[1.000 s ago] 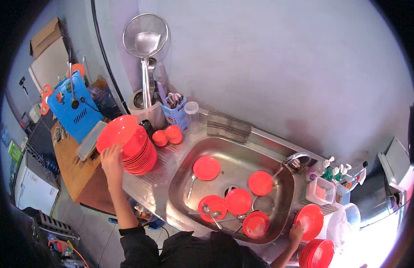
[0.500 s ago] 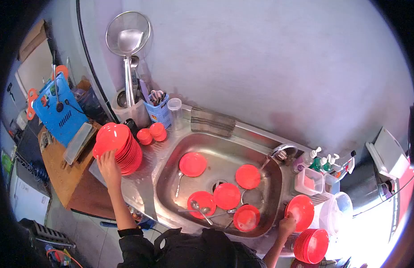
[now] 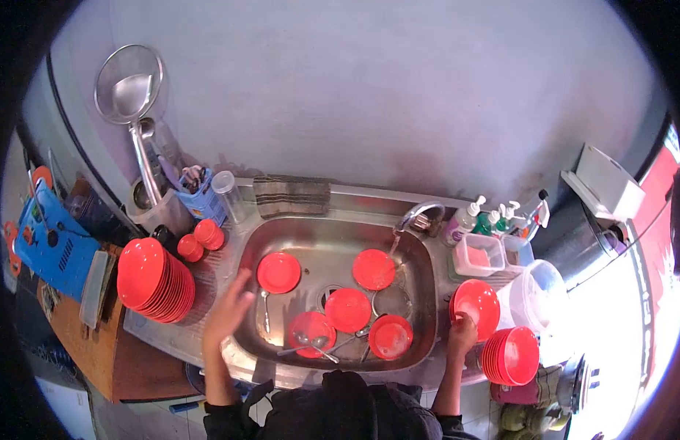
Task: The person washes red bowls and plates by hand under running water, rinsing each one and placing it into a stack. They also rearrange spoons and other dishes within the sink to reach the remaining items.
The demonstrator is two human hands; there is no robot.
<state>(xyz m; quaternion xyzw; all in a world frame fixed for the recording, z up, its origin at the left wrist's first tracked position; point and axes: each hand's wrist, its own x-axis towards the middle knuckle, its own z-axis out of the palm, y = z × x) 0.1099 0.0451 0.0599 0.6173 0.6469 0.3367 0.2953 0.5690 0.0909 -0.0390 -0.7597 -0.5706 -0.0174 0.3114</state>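
Note:
My right hand [image 3: 462, 334] grips the near edge of a red bowl [image 3: 478, 306] on the right side of the sink. Close to it, a tilted stack of red bowls [image 3: 519, 356] stands at the counter's right end. Over the sink's left rim hangs my left hand [image 3: 228, 312], fingers stretched out and holding nothing. A tall leaning stack of red bowls [image 3: 143, 273] is on the drainboard to its left. Several red plates lie in the steel sink [image 3: 296, 236], among them a red plate [image 3: 279, 273] with a spoon [image 3: 267, 314] beside it. Water runs from the faucet [image 3: 421, 211].
Soap bottles [image 3: 465, 222] and a clear tub with a sponge [image 3: 478, 254] stand right of the faucet. At the back left are small red cups [image 3: 208, 233], a blue utensil basket [image 3: 201, 198] and a large strainer [image 3: 129, 84]. A striped cloth [image 3: 292, 196] lies behind the sink.
My left hand has let go of the tall bowl stack and moved right, to the sink's left rim. My right hand still holds its bowl. The view has turned to the right.

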